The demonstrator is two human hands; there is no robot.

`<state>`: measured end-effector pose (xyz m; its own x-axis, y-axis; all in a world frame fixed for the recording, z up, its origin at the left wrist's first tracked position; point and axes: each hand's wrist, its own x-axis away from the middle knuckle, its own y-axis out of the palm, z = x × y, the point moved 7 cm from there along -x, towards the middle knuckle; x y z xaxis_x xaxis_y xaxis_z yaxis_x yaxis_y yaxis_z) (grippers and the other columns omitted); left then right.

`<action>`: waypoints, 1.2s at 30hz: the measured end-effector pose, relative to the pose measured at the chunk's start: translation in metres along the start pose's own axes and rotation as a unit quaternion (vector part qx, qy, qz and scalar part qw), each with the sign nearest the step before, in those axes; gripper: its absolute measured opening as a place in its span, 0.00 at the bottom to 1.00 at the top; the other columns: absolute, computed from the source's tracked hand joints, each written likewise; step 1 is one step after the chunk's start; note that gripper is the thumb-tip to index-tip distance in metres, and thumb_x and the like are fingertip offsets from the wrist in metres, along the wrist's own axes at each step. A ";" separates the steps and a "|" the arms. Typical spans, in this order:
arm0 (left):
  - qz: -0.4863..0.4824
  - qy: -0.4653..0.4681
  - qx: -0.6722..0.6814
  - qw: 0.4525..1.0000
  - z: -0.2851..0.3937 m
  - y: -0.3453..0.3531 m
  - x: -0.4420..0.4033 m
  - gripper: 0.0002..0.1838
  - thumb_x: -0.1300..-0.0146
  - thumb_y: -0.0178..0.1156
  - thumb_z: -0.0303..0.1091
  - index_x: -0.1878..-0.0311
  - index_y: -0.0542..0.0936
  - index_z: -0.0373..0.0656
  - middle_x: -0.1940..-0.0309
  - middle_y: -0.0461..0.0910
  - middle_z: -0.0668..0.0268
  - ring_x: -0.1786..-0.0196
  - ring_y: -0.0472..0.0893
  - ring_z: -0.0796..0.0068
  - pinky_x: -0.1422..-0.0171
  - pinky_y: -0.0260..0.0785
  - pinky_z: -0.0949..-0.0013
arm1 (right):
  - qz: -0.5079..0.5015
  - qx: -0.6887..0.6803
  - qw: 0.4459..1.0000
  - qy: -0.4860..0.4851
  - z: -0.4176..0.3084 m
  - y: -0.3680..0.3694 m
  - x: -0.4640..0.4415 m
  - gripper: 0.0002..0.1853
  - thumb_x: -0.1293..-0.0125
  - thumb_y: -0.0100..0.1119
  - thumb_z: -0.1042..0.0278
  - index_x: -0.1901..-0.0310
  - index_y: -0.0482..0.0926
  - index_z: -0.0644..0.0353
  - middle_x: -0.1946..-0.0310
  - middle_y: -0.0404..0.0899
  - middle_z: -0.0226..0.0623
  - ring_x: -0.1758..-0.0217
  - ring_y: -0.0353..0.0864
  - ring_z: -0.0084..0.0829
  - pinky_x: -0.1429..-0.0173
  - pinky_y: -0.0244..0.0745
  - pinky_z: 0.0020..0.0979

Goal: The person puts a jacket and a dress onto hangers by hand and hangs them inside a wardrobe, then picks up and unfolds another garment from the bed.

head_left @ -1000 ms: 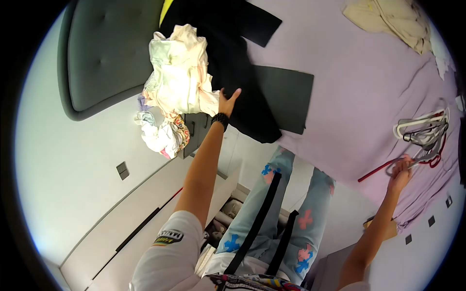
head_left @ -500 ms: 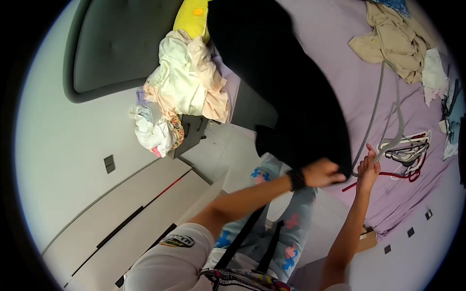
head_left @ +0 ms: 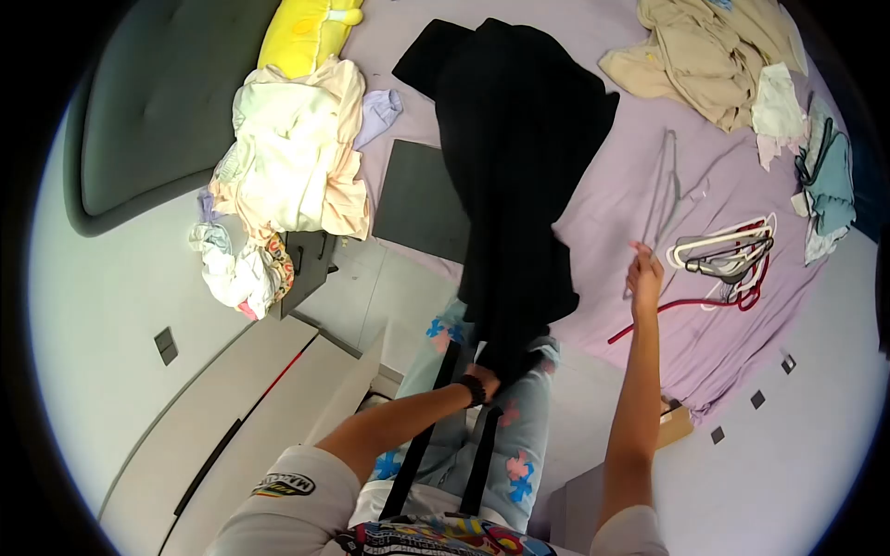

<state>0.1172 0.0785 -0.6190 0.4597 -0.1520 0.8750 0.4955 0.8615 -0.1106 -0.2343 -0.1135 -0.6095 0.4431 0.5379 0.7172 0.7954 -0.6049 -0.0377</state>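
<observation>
The left hand (head_left: 482,378) hides its fingertips in the black garment (head_left: 514,157), the grey hanger (head_left: 660,182) blurs, the top edge crops the yellow cushion (head_left: 298,39)!

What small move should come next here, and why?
Probably bring the grey clothes hanger to the near end of the black garment: the left hand grips that end, while the right hand holds the hanger apart from it.
</observation>
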 end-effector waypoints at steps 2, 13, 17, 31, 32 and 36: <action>-0.026 -0.077 -0.038 0.996 -0.029 0.009 0.014 0.14 0.41 0.58 0.43 0.60 0.85 0.47 0.61 0.84 0.55 0.55 0.83 0.54 0.54 0.76 0.53 | -0.058 -0.053 0.996 0.043 0.011 0.029 -0.011 0.15 0.29 0.48 0.65 0.46 0.75 0.62 0.81 0.65 0.21 0.85 0.51 0.11 0.82 0.44 0.17; 0.851 -0.088 0.160 0.491 -0.121 -0.475 0.095 0.44 0.54 0.74 0.47 0.39 0.64 0.33 0.40 0.64 0.46 0.42 0.67 0.47 0.39 0.63 0.53 | 0.132 -0.097 0.986 -0.017 0.014 0.173 -0.094 0.27 0.44 0.69 0.60 0.47 0.74 0.69 0.61 0.77 0.34 0.69 0.70 0.18 0.61 0.68 0.22; 0.655 -0.315 0.147 0.671 -0.162 -0.523 0.059 0.55 0.57 0.74 0.44 0.27 0.52 0.50 0.31 0.54 0.50 0.39 0.64 0.42 0.40 0.64 0.47 | 0.123 -0.043 0.991 -0.008 -0.022 0.181 -0.099 0.17 0.43 0.67 0.63 0.58 0.77 0.67 0.66 0.73 0.31 0.63 0.67 0.20 0.54 0.64 0.26; 0.612 -0.354 0.156 0.690 -0.319 -0.394 0.147 0.46 0.54 0.68 0.35 0.32 0.56 0.40 0.42 0.70 0.42 0.41 0.72 0.39 0.38 0.67 0.50 | 0.265 0.207 0.940 -0.055 -0.007 -0.010 0.000 0.25 0.33 0.54 0.53 0.79 0.71 0.70 0.85 0.68 0.34 0.77 0.65 0.27 0.69 0.62 0.34; 0.637 -0.361 0.151 0.664 -0.295 -0.417 0.160 0.48 0.54 0.71 0.38 0.32 0.55 0.36 0.43 0.70 0.40 0.42 0.71 0.35 0.37 0.67 0.51 | 0.239 0.251 0.933 -0.099 -0.008 -0.018 0.009 0.27 0.32 0.52 0.51 0.77 0.73 0.71 0.85 0.69 0.37 0.78 0.66 0.29 0.71 0.63 0.35; 0.562 -0.354 0.260 0.701 -0.359 -0.430 0.125 0.39 0.48 0.71 0.47 0.38 0.66 0.38 0.49 0.76 0.41 0.47 0.77 0.42 0.42 0.69 0.53 | 0.303 0.344 0.883 -0.098 -0.016 -0.043 0.052 0.26 0.30 0.51 0.53 0.78 0.73 0.70 0.85 0.70 0.34 0.79 0.66 0.26 0.73 0.62 0.33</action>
<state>0.2257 -0.4848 -0.6314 -0.2281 0.8843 0.4074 -0.3057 0.3322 -0.8923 -0.2523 -0.0686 -0.5596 0.8835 0.3695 0.2880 0.4200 -0.3523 -0.8364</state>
